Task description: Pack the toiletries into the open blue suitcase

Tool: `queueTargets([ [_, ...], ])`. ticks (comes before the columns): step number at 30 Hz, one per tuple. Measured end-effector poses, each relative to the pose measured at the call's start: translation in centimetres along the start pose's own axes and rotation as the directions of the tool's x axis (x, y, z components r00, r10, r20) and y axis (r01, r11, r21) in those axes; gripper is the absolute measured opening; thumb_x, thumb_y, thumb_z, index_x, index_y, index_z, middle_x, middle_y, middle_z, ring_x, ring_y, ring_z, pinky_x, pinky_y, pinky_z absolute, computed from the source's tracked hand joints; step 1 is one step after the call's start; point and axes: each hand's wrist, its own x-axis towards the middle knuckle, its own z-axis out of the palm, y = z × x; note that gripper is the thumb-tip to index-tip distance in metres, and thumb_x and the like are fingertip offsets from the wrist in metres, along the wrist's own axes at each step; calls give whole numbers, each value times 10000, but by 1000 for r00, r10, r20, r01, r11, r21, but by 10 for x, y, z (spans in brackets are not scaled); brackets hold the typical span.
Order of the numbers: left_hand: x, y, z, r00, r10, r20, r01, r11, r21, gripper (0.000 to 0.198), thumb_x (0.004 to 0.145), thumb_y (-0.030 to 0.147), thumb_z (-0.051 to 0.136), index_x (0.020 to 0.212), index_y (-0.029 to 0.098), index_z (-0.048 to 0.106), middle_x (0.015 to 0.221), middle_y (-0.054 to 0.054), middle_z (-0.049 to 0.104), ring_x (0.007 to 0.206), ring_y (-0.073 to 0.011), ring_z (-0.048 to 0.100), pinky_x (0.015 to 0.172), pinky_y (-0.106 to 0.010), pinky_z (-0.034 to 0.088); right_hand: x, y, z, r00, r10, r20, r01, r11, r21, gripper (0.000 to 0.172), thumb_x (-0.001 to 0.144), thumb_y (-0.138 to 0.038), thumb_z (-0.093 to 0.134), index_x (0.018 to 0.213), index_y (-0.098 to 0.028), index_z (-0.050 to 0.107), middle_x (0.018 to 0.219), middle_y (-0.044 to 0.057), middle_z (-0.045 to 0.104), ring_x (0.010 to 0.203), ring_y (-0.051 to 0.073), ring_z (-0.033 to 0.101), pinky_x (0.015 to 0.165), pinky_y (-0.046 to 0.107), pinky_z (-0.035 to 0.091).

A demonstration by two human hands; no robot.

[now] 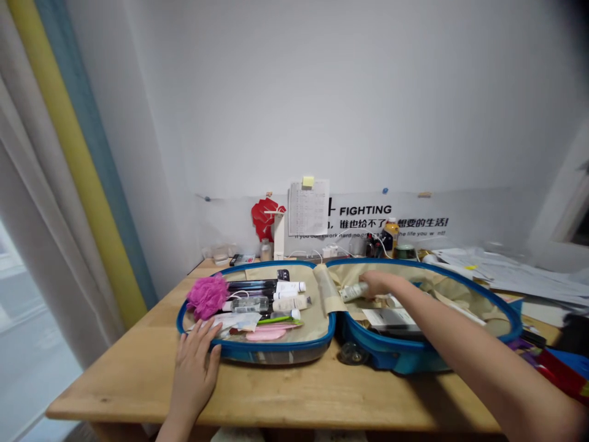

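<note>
An open blue suitcase (276, 353) lies flat on a wooden table (276, 399). Its left half holds a pink bath pouf (207, 296), a clear bottle (248, 304), white tubes (291, 286), a green toothbrush (276, 320) and a pink flat item (265, 335). My left hand (196, 368) lies flat and open on the table, fingertips touching the suitcase's front left rim. My right hand (381, 283) reaches into the right half and is closed on a white tube (353, 291). A white booklet (389, 317) lies below that hand.
Along the wall stand a white lamp (278, 236), an orange-capped bottle (391, 232), small jars and cables. Papers (506, 270) pile at the right, with coloured items (552, 362) near the table's right edge. Curtains (59, 184) hang at the left.
</note>
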Motion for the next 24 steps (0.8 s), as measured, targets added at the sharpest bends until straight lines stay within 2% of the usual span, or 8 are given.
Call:
queueTargets([
  [4,1,0,0,1000,8,-6,-8,1000,-1,395,926,356,394,1257,234,574,1300,-104,594,1288,-278,454,1107,-509,274,-13,12,-38,989,15,-149,-8,999,50,329,881,-376,581,1121,-151,595,1142,80,610,1014,184,596,889,407,500],
  [6,1,1,0,1000,8,-10,-8,1000,0,390,930,353,391,1247,223,578,1300,-109,593,1290,-281,449,1104,-511,276,-18,7,-56,968,12,-249,11,996,88,342,890,-387,564,1144,-159,586,1165,86,600,1037,194,586,911,418,487],
  [8,2,2,0,1000,6,-14,-6,1000,2,387,932,353,388,1240,217,579,1299,-112,592,1289,-282,448,1103,-512,276,-19,-10,-69,941,-22,-338,70,989,130,373,907,-403,529,1195,-167,559,1195,89,586,1056,202,578,923,434,478],
  [10,2,4,-1,1000,-1,-16,1,1000,4,387,933,356,386,1239,218,578,1299,-110,592,1291,-280,446,1107,-510,270,-16,-39,-76,913,-103,-395,179,971,160,397,926,-406,494,1249,-177,525,1229,93,571,1068,201,575,929,432,477],
  [13,3,4,-2,1000,0,-11,0,1000,3,387,934,357,383,1237,217,580,1306,-109,588,1293,-276,447,1113,-502,265,-6,-97,-72,871,-280,-403,372,912,170,401,924,-389,506,1272,-190,514,1248,88,568,1068,193,581,924,426,487],
  [16,3,4,-2,1000,7,-6,-7,1000,5,391,935,358,384,1240,210,580,1306,-110,588,1295,-272,446,1112,-495,271,7,-156,-59,827,-417,-376,499,853,152,401,897,-373,557,1253,-190,532,1276,91,553,1106,206,565,937,446,482],
  [20,2,3,-2,1000,1,3,-1,1000,10,396,935,367,381,1242,221,584,1311,-102,588,1303,-270,440,1112,-497,274,25,-215,-38,809,-479,-341,549,822,150,394,894,-377,562,1235,-180,541,1255,91,561,1095,207,569,924,447,489],
  [24,2,3,-2,1000,4,-1,-4,1000,6,389,933,367,390,1240,229,586,1309,-98,589,1300,-271,444,1109,-503,278,40,-247,-24,813,-492,-311,557,813,168,382,896,-381,557,1222,-181,549,1241,88,568,1082,202,573,919,441,491],
])
